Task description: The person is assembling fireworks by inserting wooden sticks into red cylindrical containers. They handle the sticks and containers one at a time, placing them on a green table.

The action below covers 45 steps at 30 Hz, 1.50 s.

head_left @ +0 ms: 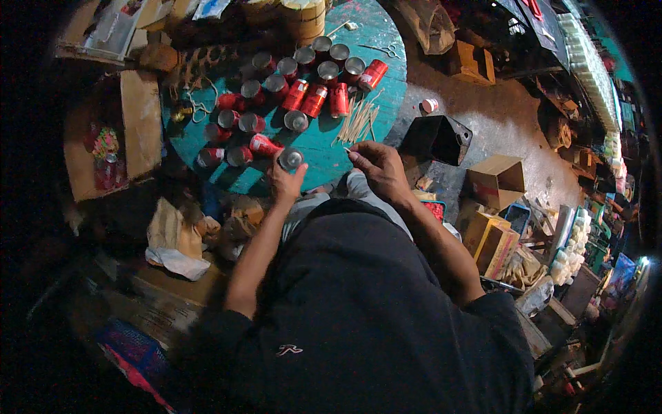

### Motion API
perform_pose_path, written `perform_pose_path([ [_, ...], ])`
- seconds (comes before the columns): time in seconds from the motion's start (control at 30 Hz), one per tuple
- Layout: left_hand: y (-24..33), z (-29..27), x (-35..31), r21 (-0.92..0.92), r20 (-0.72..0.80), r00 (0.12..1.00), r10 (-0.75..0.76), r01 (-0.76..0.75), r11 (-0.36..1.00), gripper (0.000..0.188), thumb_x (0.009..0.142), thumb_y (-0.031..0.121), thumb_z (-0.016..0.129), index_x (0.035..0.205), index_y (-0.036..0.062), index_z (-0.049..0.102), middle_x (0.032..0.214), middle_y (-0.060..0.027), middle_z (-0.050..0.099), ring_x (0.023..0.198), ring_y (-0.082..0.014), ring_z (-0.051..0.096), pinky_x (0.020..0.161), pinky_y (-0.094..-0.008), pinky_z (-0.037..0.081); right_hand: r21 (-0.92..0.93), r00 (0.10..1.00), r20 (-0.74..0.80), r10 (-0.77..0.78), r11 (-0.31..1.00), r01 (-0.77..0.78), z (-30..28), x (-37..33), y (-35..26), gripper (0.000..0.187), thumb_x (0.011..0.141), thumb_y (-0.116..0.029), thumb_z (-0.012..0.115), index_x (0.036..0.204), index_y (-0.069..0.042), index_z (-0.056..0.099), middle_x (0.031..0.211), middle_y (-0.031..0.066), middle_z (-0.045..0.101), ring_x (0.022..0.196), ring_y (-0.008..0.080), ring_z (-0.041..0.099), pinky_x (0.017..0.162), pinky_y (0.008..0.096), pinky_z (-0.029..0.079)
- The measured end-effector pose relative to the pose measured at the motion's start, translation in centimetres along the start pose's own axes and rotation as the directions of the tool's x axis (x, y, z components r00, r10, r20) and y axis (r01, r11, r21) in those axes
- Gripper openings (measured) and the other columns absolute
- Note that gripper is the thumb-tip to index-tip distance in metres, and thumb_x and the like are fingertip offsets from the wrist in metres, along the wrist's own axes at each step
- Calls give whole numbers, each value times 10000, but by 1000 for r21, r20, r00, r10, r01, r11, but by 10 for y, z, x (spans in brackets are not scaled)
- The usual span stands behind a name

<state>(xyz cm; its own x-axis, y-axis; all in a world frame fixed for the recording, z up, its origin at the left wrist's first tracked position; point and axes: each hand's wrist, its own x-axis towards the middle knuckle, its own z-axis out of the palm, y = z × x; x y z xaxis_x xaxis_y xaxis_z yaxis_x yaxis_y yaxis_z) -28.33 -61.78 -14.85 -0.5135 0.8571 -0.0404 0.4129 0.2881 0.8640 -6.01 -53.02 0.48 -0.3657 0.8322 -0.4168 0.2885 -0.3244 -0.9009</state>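
Note:
A can sits in my left hand, its round silvery end turned up. My fingers are wrapped round its side. To the right, my right hand pinches a short pale stick or wick between thumb and fingertips. Beyond the hands, several red cans with open tops stand on the round green table. Other red cans lie on their sides, and one red can lies just past my left hand. A loose pile of thin pale sticks or wicks rests near my right hand.
Scissors and a woven basket are at the table's far side, white cord at its left. A black bin and cardboard boxes stand on the right floor. An open carton is left of the table.

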Motion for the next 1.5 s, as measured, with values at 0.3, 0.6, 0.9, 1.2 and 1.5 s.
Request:
perform_pose_path([
  [0.3,-14,35,10,199,-75,996,-42,56,978,719,697,199,848,1286,-21,499,1209,-217,565,1118,-369,569,922,-459,486,-92,1000,5,-8,996,8,0,9,18,216,935,-177,675,1019,21,663,899,88,702,837,131,634,746,298,500],
  [0.6,113,-36,-43,-90,251,962,113,-93,992,386,774,156,799,1084,-16,646,1089,-149,640,893,-299,662,717,-353,542,-318,830,337,-445,776,545,9,14,26,134,870,-78,645,971,-4,692,850,160,641,741,326,653,687,405,518],
  [0.9,115,-41,-29,-128,191,945,266,-245,961,124,865,105,688,872,-7,635,843,-143,649,791,-334,638,689,-404,506,-322,929,341,-141,911,257,21,10,12,112,839,-65,703,934,-5,697,847,152,661,787,283,659,669,372,503],
  [1.2,86,-14,-41,2,199,979,49,-51,999,167,949,154,592,843,26,607,767,-186,612,726,-409,585,629,-456,454,-409,643,568,-514,502,762,15,26,23,184,740,-92,654,916,-39,666,835,121,590,765,318,593,653,413,474],
  [1.5,86,-17,-40,-273,106,994,28,2,962,174,928,142,630,836,-4,606,726,-184,613,698,-340,629,629,-401,467,-428,639,563,-525,476,768,16,30,13,252,746,-143,620,981,-60,658,834,120,588,796,329,584,680,440,465],
])
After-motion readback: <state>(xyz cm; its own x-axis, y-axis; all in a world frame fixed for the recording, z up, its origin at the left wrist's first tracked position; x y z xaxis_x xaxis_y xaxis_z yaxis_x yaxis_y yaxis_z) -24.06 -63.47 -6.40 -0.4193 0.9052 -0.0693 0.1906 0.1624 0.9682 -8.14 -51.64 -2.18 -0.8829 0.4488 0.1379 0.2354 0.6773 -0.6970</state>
